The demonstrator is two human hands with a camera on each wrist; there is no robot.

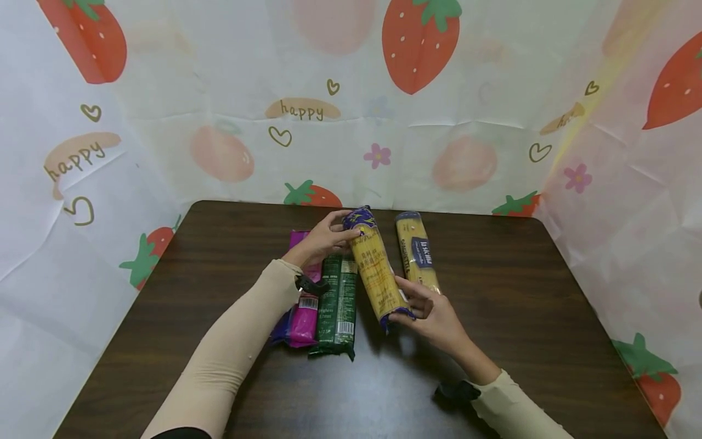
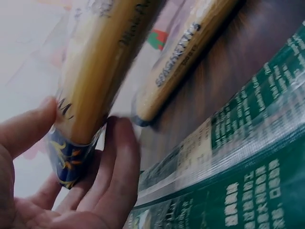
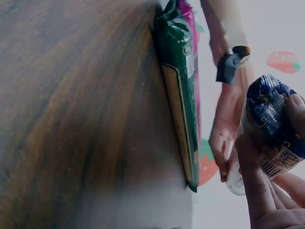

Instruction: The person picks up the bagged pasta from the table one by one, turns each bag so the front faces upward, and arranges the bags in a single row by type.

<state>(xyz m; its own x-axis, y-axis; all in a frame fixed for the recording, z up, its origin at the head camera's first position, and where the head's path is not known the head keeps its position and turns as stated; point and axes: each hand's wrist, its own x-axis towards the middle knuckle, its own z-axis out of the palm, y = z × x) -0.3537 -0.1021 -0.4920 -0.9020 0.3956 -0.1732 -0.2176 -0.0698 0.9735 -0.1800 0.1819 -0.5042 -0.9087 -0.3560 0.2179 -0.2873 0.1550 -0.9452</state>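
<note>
Both my hands hold a clear packet of spaghetti (image 1: 377, 268) with dark blue ends, tilted above the table. My left hand (image 1: 323, 238) grips its far end; in the left wrist view the thumb lies on one side and curled fingers on the other. At the near end, my right hand (image 1: 433, 316) pinches the blue wrapper (image 3: 269, 107), which carries a barcode. Below and to the left, a green spaghetti packet (image 1: 337, 311) lies beside a magenta packet (image 1: 304, 317). Another spaghetti packet (image 1: 418, 253), with a blue label, lies behind the right hand.
The dark wooden table (image 1: 493, 274) has rounded far corners. A white sheet (image 1: 241, 79) printed with strawberries and hearts hangs behind it and along both sides. A dark blue packet end (image 1: 281, 330) shows by the magenta packet. Black straps (image 1: 311, 285) sit at both wrists.
</note>
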